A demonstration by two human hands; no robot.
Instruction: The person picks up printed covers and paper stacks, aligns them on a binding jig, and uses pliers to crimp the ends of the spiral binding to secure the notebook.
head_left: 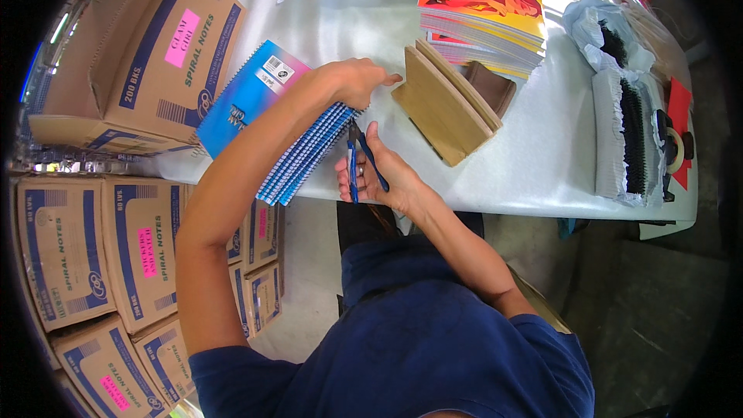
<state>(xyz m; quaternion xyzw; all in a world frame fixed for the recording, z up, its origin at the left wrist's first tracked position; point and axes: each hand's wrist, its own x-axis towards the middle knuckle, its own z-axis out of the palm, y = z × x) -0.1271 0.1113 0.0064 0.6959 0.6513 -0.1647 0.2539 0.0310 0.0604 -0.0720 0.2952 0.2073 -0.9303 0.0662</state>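
Observation:
My left hand [357, 81] is bent over the far end of a stack of spiral notebooks [308, 153], gripping it there. Part of its fingers is hidden behind the hand. The top notebook has a blue and pink cover, and the blue coils face toward me, some of them reaching past the table's front edge. In my right hand [398, 180] is a pair of pliers with blue handles [354, 166]. The jaws point away from me and meet the coil ends near the stack's right corner, just below my left hand.
Brown blocks [441, 108] stand right of my hands. Behind them rise stacks of spiral notebooks [484, 0] with red and yellow covers. Black coils [631, 135] lie in wrapping at the right, near a tape roll [675, 151]. Cartons [139, 240] are piled left of the table [534, 178].

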